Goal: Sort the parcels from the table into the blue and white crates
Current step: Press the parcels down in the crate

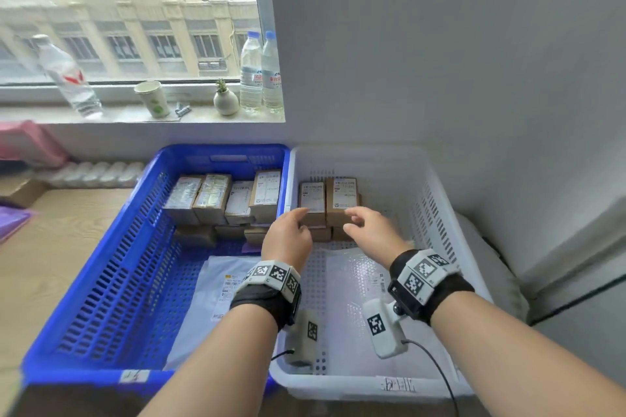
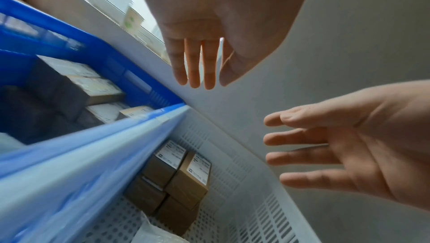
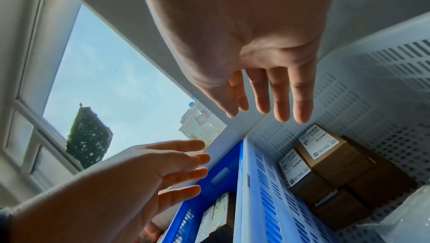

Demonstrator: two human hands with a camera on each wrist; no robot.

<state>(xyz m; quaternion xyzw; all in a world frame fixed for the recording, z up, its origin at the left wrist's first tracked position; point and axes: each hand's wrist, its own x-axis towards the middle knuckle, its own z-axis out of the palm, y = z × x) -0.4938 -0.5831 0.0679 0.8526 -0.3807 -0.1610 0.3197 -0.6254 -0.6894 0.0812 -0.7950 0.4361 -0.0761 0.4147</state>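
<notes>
Two hands: left hand (image 1: 287, 237) and right hand (image 1: 372, 230), fingers spread wide, empty, centre frame above the boxes (image 1: 328, 205)
Boxes: stacked at far left of white crate (image 1: 437, 213)
Blue crate (image 1: 101, 281): left, more boxes, a mailer (image 1: 216, 294)

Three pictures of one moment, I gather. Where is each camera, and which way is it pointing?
Head: worn on the head, looking forward and down at the blue crate and white crate; both forearms, the left hand and right hand show.
Left wrist: under the left hand, looking along its fingers over the crates; the right hand shows too.
Right wrist: under the right hand, looking likewise; the left hand shows too.
Shared: all three show the brown boxes stacked in the white crate.
</notes>
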